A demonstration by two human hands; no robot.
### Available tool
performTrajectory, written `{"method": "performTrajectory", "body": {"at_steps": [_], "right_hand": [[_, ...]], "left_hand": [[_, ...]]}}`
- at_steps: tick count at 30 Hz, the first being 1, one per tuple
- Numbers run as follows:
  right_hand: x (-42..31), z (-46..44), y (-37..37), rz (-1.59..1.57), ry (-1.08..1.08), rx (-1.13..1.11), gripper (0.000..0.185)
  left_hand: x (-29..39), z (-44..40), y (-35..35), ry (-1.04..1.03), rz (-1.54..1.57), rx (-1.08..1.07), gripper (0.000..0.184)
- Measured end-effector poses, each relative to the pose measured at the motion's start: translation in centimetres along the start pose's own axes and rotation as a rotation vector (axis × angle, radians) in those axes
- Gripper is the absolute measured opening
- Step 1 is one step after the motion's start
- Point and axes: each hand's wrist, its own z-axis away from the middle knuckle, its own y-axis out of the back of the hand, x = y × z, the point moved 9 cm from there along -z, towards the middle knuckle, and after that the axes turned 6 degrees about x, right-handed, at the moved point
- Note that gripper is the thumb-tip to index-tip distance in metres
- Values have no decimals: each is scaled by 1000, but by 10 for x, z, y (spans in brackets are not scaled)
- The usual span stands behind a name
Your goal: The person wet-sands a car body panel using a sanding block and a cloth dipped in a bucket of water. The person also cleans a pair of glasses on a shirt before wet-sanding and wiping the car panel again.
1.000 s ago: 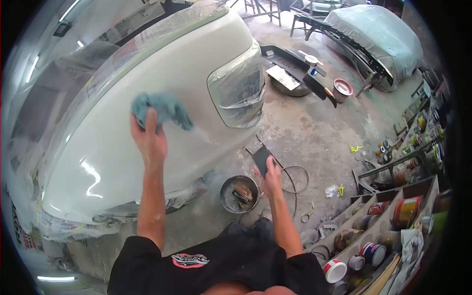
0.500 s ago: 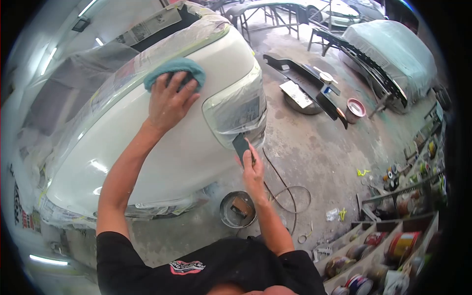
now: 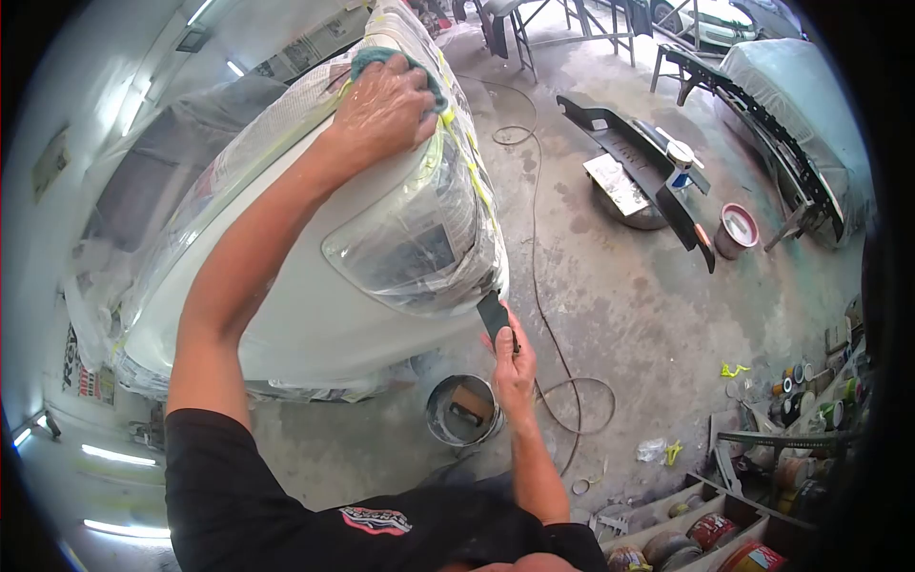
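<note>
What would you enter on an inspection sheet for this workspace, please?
Surface: white car panel, edged with plastic film.
Job's things: teal cloth; dark flat block.
Clutter: yellow scrap and clear plastic on the floor.
Hands: left hand holds the cloth at the panel's far edge; right hand grips the block.
Cables: thin dark hose or cable, looped on the floor.
Surroundings: round bucket below the panel, black bumper, paint cans.
</note>
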Motion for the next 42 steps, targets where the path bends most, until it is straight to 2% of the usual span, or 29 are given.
{"method": "performTrajectory", "body": {"at_steps": [3,7,11,13,16,20,23,25,27,30,33,34,37,38,41,42], "right_hand": [[-6,-2,-6,-3,-26,-21,47],[-66,-26,-45,145,278,-29,49],[-129,-52,-115,348,635,20,53],[-140,-71,-158,353,779,49,58],[-137,-68,-226,772,893,288,62],[-96,-45,-247,868,929,220,67],[-134,-72,-236,849,975,295,63],[-159,-111,-223,703,845,335,60],[-155,-107,-225,718,842,345,65],[-133,-53,-226,790,920,307,62],[-157,-84,-223,782,927,287,63],[-160,-118,-220,705,810,202,66],[-158,-123,-216,625,777,141,69],[-146,-96,-218,701,867,191,69],[-145,-81,-214,697,863,160,70],[-150,-102,-214,673,847,158,71]], "left_hand": [[27,30,22,-174,164,68,19],[24,105,49,-227,71,195,22],[-19,221,38,-274,24,191,31],[-46,266,38,-190,-15,209,34],[-67,287,44,-47,-48,252,40],[-70,292,42,10,-47,271,42],[-68,288,46,7,-31,294,40],[-69,290,49,7,-23,302,39],[-68,289,49,10,-17,320,37],[-67,287,49,21,-12,331,37],[-66,288,48,17,-19,325,37],[-65,293,47,21,-23,319,37],[-68,290,45,27,-34,328,39],[-67,291,46,31,-32,323,40],[-70,291,40,26,-58,316,43],[-71,291,39,32,-67,311,43]]}}
